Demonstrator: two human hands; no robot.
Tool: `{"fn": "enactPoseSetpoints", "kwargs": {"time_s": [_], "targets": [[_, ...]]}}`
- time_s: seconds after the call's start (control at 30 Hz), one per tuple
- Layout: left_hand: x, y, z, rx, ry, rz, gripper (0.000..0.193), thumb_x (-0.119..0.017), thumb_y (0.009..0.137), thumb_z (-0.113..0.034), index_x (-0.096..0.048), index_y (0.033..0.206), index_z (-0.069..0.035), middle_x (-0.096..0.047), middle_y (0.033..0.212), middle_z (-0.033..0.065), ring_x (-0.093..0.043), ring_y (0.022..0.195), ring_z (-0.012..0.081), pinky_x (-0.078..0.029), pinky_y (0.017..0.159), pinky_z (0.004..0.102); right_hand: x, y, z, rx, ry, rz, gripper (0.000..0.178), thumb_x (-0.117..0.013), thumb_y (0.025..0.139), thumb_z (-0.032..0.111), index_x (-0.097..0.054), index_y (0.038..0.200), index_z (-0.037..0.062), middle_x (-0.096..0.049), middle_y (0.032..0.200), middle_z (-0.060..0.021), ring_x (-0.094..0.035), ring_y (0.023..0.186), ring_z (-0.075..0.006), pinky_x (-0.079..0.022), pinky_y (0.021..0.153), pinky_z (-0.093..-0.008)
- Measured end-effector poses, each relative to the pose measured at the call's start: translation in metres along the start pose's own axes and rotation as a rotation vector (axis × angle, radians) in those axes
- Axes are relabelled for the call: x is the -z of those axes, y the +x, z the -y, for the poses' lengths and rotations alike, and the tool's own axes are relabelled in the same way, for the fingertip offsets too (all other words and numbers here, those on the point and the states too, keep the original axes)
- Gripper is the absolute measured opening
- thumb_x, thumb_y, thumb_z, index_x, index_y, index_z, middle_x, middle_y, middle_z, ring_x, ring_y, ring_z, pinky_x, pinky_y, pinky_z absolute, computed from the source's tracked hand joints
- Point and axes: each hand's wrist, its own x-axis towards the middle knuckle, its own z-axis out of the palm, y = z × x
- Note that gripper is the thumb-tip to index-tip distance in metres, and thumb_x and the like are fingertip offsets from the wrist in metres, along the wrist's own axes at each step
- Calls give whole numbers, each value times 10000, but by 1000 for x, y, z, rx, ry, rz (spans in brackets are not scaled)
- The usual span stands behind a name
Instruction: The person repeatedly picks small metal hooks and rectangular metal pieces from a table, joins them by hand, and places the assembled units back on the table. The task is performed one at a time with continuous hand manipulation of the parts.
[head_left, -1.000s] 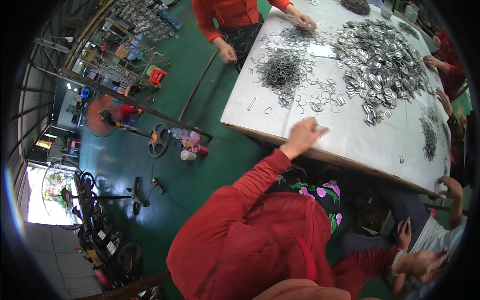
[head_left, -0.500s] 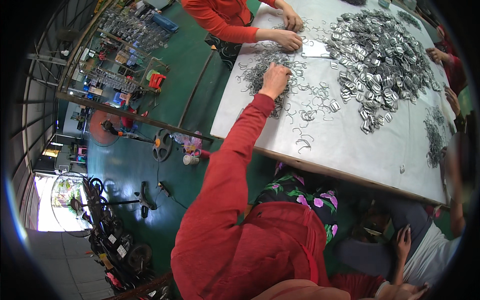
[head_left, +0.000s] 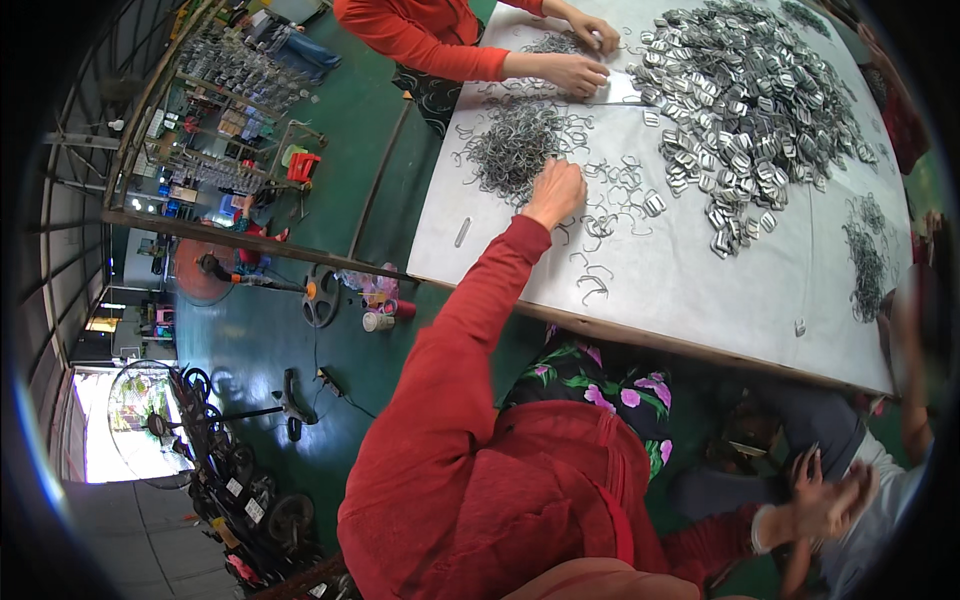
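Hands (head_left: 557,193): left half-curled at wire hooks (head_left: 510,152)

Left hand (head_left: 557,192) is right at the edge of a pile of wire hooks (head_left: 512,150) on a white table (head_left: 700,290). Right hand (head_left: 822,508)'s kinda blurry, off the table near somebody's pale shirt (head_left: 888,520).

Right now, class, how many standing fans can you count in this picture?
2. The reddish-bladed fan stands left of the table; the caged fan is lower in the picture, against the bright opening. More may be hidden in the background.
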Motion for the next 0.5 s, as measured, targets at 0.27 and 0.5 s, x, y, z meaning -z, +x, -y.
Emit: {"fn": "enactPoseSetpoints", "kwargs": {"time_s": [0.27, 0.5], "targets": [[9, -19, 9, 32, -71, -72, 153, -566, 820, -95, -539, 930, 7, -581, 896, 174, -566, 860, 377, -478, 723, 482, -200, -22, 36, -328, 60, 794, 302, -547, 904, 97, -589, 1195, 26, -623, 895, -76, -545, 756, -89, -438, 671, -230], [-26, -75, 4, -21, -368, -270, 280, -403, 925, -121, -524, 1132, 24, -529, 1148, 225, -479, 1135, 351, -362, 987, 421, -328, -35, -54, 226, -199, 835, 271, -556, 894, 129, -600, 1104, -37, -605, 985, -222, -555, 903, -368, -437, 840, -407]]}}
